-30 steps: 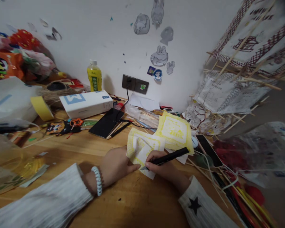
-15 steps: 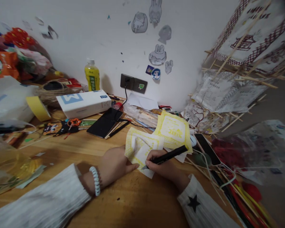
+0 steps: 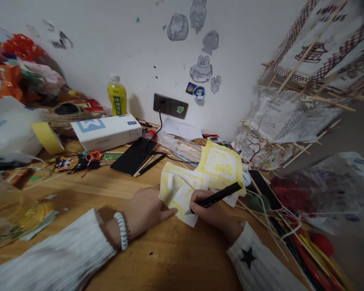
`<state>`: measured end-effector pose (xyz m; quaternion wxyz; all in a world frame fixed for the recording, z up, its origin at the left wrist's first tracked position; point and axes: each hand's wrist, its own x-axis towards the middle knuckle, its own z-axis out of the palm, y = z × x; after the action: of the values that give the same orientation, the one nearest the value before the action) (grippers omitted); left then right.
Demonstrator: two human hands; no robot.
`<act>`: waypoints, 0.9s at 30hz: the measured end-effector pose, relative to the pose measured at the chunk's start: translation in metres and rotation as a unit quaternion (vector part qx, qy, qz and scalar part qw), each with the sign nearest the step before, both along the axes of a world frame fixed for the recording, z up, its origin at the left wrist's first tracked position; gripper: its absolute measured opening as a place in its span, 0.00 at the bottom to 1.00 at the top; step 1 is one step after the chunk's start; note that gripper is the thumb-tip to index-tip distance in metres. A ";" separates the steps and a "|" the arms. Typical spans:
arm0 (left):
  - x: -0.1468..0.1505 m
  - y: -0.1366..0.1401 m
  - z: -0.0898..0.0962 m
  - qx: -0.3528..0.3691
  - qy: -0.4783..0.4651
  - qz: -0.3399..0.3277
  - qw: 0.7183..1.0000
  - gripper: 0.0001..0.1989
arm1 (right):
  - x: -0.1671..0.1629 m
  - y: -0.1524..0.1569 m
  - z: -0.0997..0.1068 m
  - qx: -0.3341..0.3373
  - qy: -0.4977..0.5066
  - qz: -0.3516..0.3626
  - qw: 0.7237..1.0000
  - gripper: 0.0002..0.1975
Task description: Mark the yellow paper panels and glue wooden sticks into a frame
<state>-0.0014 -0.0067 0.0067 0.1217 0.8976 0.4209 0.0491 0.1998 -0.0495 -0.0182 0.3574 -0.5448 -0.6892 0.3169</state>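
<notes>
My right hand [image 3: 210, 210] is closed around a black marker pen [image 3: 220, 194], its tip down at the lower edge of a thin white sheet [image 3: 182, 188]. The creased sheet carries yellow patterned borders and yellow marks; I cannot tell whether it is cloth or paper. At its left edge my left hand [image 3: 147, 209] grips it, thumb at the lower corner and the other fingers hidden. A pale coiled band [image 3: 121, 230] circles the left wrist. Just behind lies a second sheet [image 3: 221, 163] with a fuller yellow border and yellow drawing.
A dark phone or tablet [image 3: 133, 156], white box [image 3: 106, 132], yellow tape roll [image 3: 47, 138] and drink bottle [image 3: 117, 96] stand behind and left. On the right are another phone [image 3: 265, 190], thin sticks, cables and a stick frame [image 3: 314, 100] with drawn panels.
My right hand and the marker have shifted slightly to the right and up along the sheet's lower border. My left hand stays in place.
</notes>
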 end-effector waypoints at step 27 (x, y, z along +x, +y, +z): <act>0.000 0.002 -0.004 0.012 -0.005 -0.010 1.000 0.18 | -0.004 -0.004 0.006 -0.053 0.071 0.024 0.996 0.08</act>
<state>-0.0013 -0.0051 0.0028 0.1134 0.9027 0.4110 0.0578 0.1961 -0.0535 -0.0127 0.3683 -0.5226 -0.6569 0.3996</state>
